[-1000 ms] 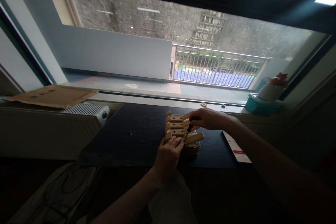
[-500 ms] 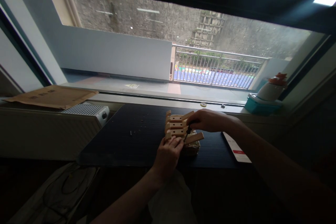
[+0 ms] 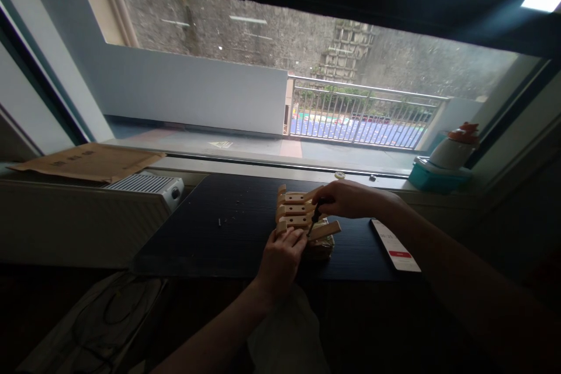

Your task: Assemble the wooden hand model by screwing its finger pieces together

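Note:
My right hand [image 3: 339,198] is closed around the dark handle of a screwdriver [image 3: 316,213], whose shaft slants down to the front of a pale wooden piece. That wooden piece [image 3: 296,209] has several slats with dark round holes and blocks sticking up along its sides. It rests on a rough, brownish block [image 3: 325,245]. At its near left corner, my left hand [image 3: 283,248] presses with bent fingers close to the screwdriver's tip. Whether those fingers pinch a small part is hidden. A wooden strip [image 3: 325,230] juts out to the right beside the tip.
On the dark table [image 3: 188,234] lies a small screw [image 3: 220,222] among scattered crumbs. A phone [image 3: 394,245] lies at the right edge. The window sill holds a tape roll [image 3: 339,175] and a teal box [image 3: 438,178]. A brown envelope [image 3: 87,160] covers the radiator [image 3: 144,184].
My right hand's fingers have shifted slightly on the screwdriver handle, showing more of it. The left hand and the wooden piece stay in place.

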`<state>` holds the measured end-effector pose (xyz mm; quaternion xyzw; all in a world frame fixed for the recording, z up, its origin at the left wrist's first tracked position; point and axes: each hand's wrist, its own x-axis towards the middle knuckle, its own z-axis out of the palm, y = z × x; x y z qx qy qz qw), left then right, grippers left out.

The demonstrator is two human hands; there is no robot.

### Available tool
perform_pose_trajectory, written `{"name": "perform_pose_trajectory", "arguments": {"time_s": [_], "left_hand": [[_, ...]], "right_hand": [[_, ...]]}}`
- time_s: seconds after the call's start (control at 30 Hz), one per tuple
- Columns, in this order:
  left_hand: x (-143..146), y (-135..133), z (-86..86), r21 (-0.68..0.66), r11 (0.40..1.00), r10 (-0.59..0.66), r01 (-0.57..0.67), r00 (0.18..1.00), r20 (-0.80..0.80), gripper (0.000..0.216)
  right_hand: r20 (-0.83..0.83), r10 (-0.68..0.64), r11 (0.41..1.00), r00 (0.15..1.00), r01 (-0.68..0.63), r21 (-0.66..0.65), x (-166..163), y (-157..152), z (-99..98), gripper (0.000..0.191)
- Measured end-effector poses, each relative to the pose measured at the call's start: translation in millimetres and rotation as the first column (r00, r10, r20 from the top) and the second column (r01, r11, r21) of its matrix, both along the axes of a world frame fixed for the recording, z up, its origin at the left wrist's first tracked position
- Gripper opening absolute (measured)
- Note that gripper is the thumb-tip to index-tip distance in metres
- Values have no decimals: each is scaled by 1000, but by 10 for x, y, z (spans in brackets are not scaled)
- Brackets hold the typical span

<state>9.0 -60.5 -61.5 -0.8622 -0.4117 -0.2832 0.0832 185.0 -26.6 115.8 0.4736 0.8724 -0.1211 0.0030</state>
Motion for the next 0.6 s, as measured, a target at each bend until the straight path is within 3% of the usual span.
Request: {"name": "perform_pose_trajectory", "arguments": {"time_s": [0.2, 0.4, 0.6], "left_hand": [[-1, 3, -5, 1, 1000, -4, 4, 1000, 2, 31], [0, -8, 18, -5, 1000, 0, 0, 1000, -9, 31], [0, -8, 18, 16, 1000, 3, -3, 1000, -7, 32]], "right_hand": [[11, 42, 999, 999, -41, -5, -17, -20, 15, 26], [12, -27, 999, 1000, 27, 37, -26, 5, -45, 26], [17, -4, 999, 1000, 3, 36, -8, 4, -32, 26]]}}
